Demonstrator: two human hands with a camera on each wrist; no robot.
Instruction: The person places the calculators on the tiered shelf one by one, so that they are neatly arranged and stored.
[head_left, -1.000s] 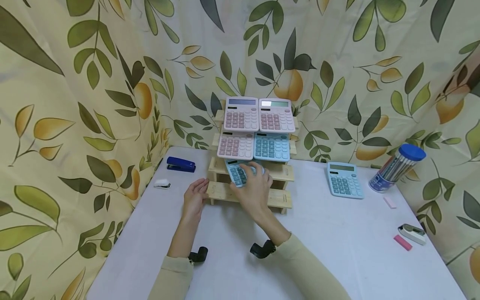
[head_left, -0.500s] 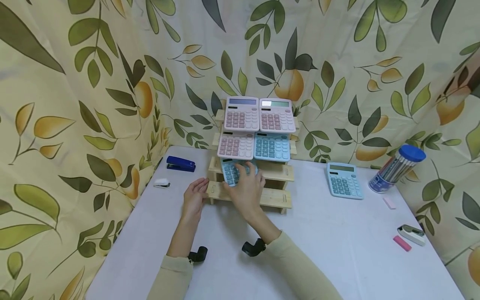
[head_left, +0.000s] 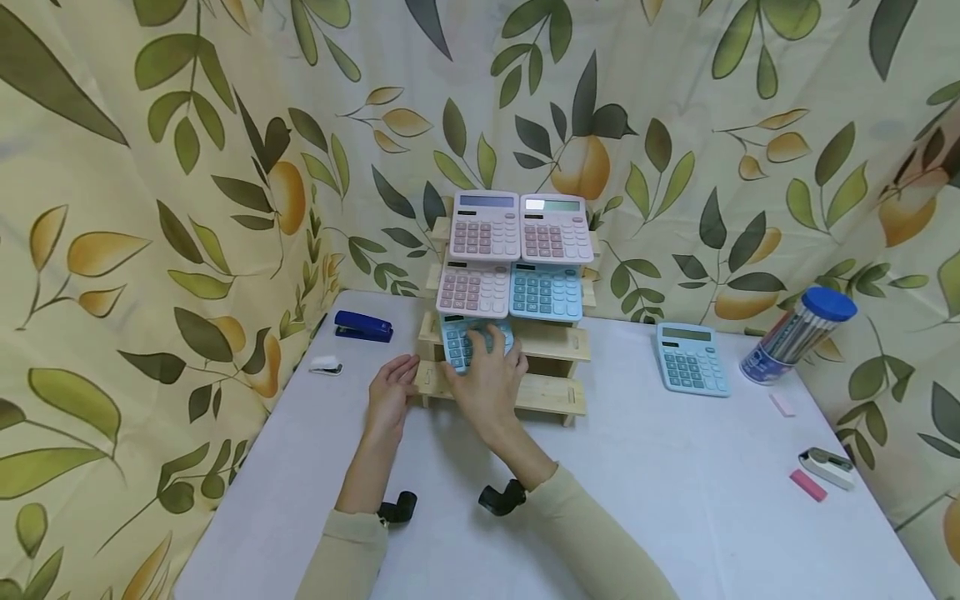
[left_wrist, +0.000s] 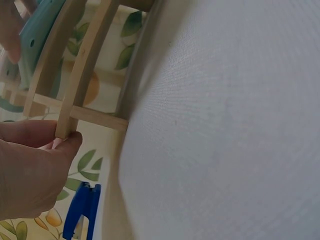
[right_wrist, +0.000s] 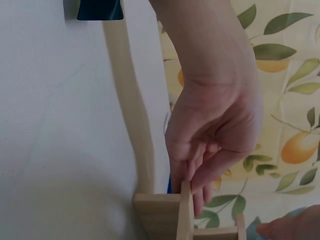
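From the head view I am looking down on a white table [head_left: 675,467] with a fine cloth-like surface, closed in by curtains printed with green leaves and orange fruit. A stepped rack [head_left: 555,396] of pale wooden slats is standing at the back of the table, carrying two pink calculators on its top tier and a pink and a blue one below them. My right hand [head_left: 491,379] is lying over a blue calculator [head_left: 461,342], flat and rectangular with rows of small keys, which is sitting on the rack's third tier; my fingers are curling over its right part and the keys are showing just left of them. My left hand [head_left: 390,396] is resting against the rack's lower left corner, fingers together. Left of those fingers, a dark blue stapler [head_left: 363,327] is lying. Well to the right of my right fingers, another blue calculator [head_left: 690,358] is lying flat near a blue-lidded tube of pencils [head_left: 795,333].

The left wrist view is showing my left hand [left_wrist: 30,172] with thumb and fingers pinching the end of a wooden slat [left_wrist: 82,70].

The right wrist view is showing the left hand [right_wrist: 215,130] from the other side, its fingers pressed together around the slat's end.
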